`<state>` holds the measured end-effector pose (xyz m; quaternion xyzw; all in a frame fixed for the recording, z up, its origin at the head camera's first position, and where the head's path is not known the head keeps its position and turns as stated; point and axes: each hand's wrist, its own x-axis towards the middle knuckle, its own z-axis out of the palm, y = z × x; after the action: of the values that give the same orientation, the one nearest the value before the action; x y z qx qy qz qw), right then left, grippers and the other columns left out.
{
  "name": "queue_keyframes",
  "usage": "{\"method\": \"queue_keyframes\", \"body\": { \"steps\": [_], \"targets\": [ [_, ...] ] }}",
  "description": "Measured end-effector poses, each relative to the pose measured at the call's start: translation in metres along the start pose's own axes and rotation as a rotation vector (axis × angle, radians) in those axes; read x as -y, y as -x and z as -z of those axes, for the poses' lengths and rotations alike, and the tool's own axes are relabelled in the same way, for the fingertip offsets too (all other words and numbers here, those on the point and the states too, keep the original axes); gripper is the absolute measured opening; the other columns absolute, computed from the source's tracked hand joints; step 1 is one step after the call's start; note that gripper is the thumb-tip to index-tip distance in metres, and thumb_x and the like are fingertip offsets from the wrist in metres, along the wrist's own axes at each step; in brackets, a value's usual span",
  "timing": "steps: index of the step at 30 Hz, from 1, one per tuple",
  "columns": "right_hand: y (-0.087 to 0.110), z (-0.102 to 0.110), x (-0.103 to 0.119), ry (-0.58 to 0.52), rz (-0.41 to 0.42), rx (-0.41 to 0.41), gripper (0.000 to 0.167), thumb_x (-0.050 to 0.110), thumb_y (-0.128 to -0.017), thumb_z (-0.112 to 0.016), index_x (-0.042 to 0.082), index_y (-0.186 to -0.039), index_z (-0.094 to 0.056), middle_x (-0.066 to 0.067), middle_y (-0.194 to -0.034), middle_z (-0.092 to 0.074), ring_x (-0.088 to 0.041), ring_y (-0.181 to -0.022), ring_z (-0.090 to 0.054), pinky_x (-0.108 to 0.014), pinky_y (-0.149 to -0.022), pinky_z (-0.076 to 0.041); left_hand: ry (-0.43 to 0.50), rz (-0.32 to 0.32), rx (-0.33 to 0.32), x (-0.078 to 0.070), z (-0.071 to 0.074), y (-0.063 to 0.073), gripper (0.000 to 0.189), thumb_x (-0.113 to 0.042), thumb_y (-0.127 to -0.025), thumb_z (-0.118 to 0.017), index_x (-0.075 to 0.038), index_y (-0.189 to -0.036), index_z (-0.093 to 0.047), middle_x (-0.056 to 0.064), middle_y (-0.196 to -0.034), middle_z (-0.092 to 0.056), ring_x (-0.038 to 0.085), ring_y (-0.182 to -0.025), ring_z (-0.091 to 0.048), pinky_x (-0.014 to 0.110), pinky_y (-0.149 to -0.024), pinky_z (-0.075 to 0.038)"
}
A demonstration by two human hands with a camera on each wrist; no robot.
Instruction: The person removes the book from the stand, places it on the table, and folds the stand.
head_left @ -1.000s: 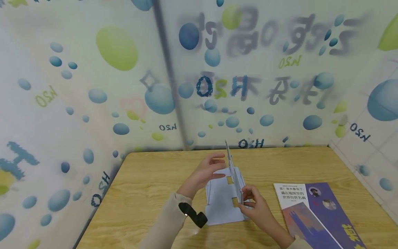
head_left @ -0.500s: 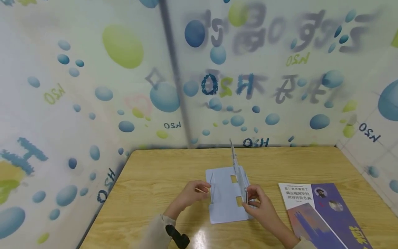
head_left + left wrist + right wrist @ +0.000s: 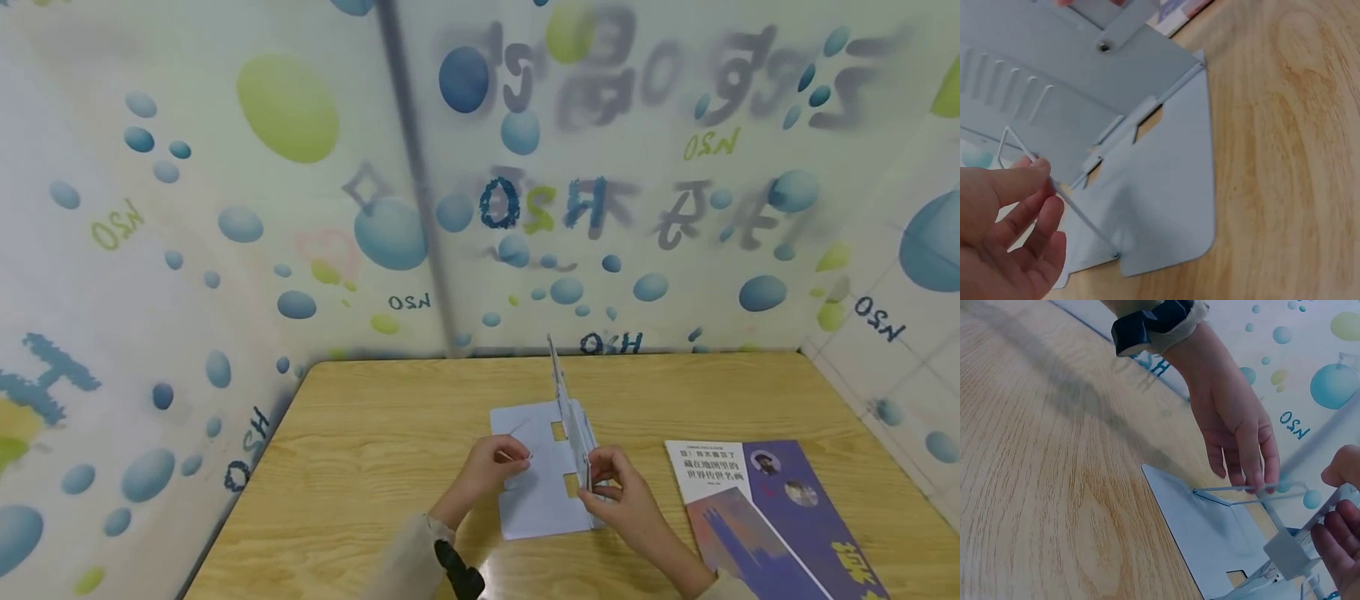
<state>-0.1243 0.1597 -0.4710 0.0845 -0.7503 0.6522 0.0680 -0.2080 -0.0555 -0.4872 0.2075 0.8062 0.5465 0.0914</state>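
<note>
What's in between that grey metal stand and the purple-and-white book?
In the head view, between the stand and the book are the person's right hand and forearm; otherwise, that stretch is bare wooden tabletop.

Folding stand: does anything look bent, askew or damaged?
Nothing stands out. The base lies on the table, the right hand holds the panel raised, and the left hand pinches the wire loop, which slants up from the base. No damage shows.

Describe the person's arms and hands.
The left hand and right hand are gloveless. The left sleeve is pale beige, with a black strap and chunky black module at its end. The right sleeve, barely showing, is also pale.
</note>
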Motion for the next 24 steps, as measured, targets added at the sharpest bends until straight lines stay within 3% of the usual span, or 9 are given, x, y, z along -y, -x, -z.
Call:
{"method": "queue_keyframes", "body": {
  "steps": [5, 13, 20, 24],
  "targets": [
    [-0.001, 0.001, -0.001, 0.012, -0.004, 0.003, 0.038, -0.010, -0.074, -0.068, -0.003, -0.105, -0.047, -0.012, -0.087, -0.050, -0.011, -0.078, -0.052, -0.023, -0.069, -0.050, -0.052, -0.023, 0.031, 0.005, -0.015, -0.008, 0.008, -0.002, -0.081, -0.067, 0.001, -0.088, -0.069, 0.006, -0.083, -0.064, 0.012, -0.071, -0.055, 0.023, -0.063, -0.046],
    [-0.002, 0.001, 0.000, 0.018, -0.007, 0.005, 0.038, -0.010, -0.073, -0.068, -0.003, -0.103, -0.047, -0.011, -0.086, -0.050, -0.011, -0.078, -0.052, -0.023, -0.069, -0.050, -0.251, -0.026, 0.066, 0.008, -0.029, -0.016, 0.005, 0.001, -0.078, -0.068, -0.001, -0.082, -0.071, 0.005, -0.079, -0.067, 0.006, -0.068, -0.057, 0.019, -0.061, -0.046],
    [-0.002, 0.001, -0.001, 0.012, -0.021, 0.003, 0.038, -0.009, -0.073, -0.069, -0.003, -0.104, -0.048, -0.011, -0.086, -0.050, -0.012, -0.077, -0.052, -0.023, -0.069, -0.050, -0.333, 0.030, 0.086, 0.006, -0.034, -0.018, 0.006, 0.003, -0.077, -0.069, -0.003, -0.076, -0.072, 0.001, -0.073, -0.067, 0.004, -0.064, -0.057, 0.018, -0.058, -0.046],
    [-0.003, 0.002, -0.001, 0.012, -0.003, 0.008, 0.037, -0.009, -0.073, -0.069, -0.003, -0.103, -0.048, -0.010, -0.086, -0.049, -0.011, -0.078, -0.052, -0.023, -0.069, -0.051, -0.346, 0.022, 0.114, 0.004, -0.033, -0.020, 0.006, 0.002, -0.078, -0.068, -0.001, -0.078, -0.072, 0.004, -0.075, -0.067, 0.006, -0.067, -0.059, 0.019, -0.060, -0.047]
  ]
}}
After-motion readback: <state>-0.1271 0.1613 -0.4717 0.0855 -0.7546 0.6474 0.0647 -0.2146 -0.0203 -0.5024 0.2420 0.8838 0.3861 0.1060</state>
